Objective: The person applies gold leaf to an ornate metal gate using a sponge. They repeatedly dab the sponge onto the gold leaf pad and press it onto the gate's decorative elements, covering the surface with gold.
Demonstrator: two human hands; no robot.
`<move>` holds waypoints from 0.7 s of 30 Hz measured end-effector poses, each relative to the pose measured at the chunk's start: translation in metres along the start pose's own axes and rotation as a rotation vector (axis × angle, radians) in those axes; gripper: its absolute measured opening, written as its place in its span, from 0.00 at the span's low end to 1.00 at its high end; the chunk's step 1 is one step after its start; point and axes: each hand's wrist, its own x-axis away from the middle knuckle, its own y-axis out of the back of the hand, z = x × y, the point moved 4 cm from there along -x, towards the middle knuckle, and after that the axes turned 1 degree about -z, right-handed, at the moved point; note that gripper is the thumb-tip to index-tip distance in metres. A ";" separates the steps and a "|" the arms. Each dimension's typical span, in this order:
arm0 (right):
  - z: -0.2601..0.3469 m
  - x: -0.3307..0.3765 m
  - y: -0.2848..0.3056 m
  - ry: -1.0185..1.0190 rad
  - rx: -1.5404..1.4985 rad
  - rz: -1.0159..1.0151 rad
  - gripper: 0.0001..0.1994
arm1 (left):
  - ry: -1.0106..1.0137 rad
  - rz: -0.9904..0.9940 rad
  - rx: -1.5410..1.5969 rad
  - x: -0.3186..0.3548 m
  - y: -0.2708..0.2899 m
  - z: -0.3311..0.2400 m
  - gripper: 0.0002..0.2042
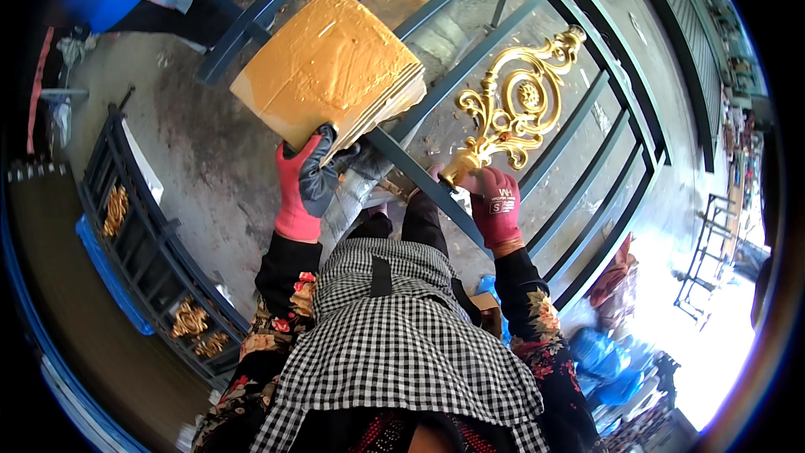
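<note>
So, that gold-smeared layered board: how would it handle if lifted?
Probably fairly stiff: the layered board looks flat with the left hand gripping only its near corner. Layers might splay, since the edges look uneven. Its smeared gold face could be slick or tacky; can't tell if wet.

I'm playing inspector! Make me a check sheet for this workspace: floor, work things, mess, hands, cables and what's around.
Surface: grey floor, stained and littered with small scraps.
Job's things: gold ornament between the bars of a dark frame; cardboard smeared with gold.
Clutter: blue bags at the lower right.
Left hand: gloved, holding the cardboard by its near corner.
Right hand: gloved, at the ornament's lower end; its grip is hard to tell.
Cables: nothing seen.
Surroundings: second frame at the left with gold pieces; another person at the upper left; bright light at the right.
</note>
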 end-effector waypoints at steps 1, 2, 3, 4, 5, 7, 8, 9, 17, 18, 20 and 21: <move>0.001 0.004 -0.001 -0.018 -0.024 -0.042 0.17 | -0.002 -0.005 -0.013 0.000 -0.001 -0.003 0.11; 0.000 0.008 0.001 -0.038 -0.034 -0.085 0.17 | 0.002 -0.005 -0.015 0.000 -0.005 -0.002 0.11; 0.001 0.012 0.002 -0.057 -0.044 -0.127 0.17 | 0.009 -0.012 -0.046 0.001 -0.011 -0.004 0.12; 0.002 0.017 0.000 -0.077 -0.086 -0.167 0.17 | 0.004 0.009 -0.066 0.001 -0.013 -0.003 0.12; 0.002 0.020 -0.009 -0.107 -0.078 -0.152 0.17 | -0.003 0.030 -0.086 -0.001 -0.013 -0.001 0.13; -0.001 0.019 -0.014 -0.134 -0.027 -0.163 0.17 | -0.055 0.045 -0.191 -0.003 -0.013 0.004 0.13; -0.005 0.014 -0.013 -0.152 -0.021 -0.175 0.17 | -0.095 0.083 -0.290 -0.002 -0.015 0.005 0.13; -0.009 0.009 -0.011 -0.169 -0.014 -0.187 0.18 | -0.137 0.121 -0.388 -0.001 -0.017 0.004 0.13; 0.021 -0.022 -0.004 -0.066 0.063 -0.012 0.10 | -0.079 0.182 -0.341 0.000 -0.038 0.016 0.14; 0.017 -0.030 -0.006 -0.071 0.087 0.017 0.09 | -0.062 0.189 -0.320 0.001 -0.041 0.018 0.15; 0.012 -0.053 -0.009 -0.103 0.120 0.068 0.08 | -0.037 0.194 -0.290 0.006 -0.049 0.019 0.15; 0.013 -0.060 -0.007 -0.124 0.142 0.069 0.09 | -0.035 0.187 -0.295 0.006 -0.046 0.019 0.15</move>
